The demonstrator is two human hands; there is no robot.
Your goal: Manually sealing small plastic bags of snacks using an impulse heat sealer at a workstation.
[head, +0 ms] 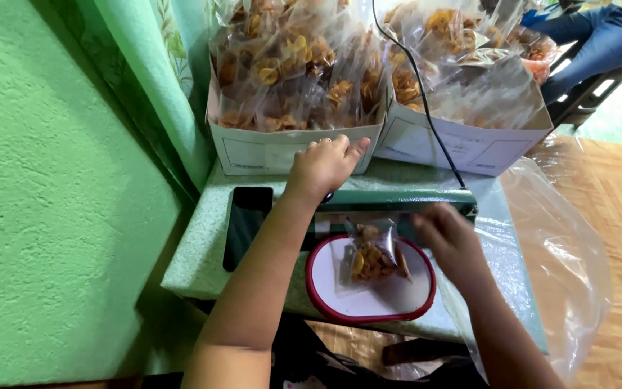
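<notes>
A small clear bag of golden crisps (373,256) was laid over a red-rimmed white plate (397,306), its mouth fed under the green sealer bar (397,199). The bar was pressed by the left hand (323,166) (palm flat, clasping nothing); the bag's edge was pinched by the right hand (449,238). Sealing appeared underway; steady pressure seemed called for.

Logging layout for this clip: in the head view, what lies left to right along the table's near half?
Phone → left hand → snack bag on the red-rimmed plate → right hand → big clear plastic bag.
</notes>
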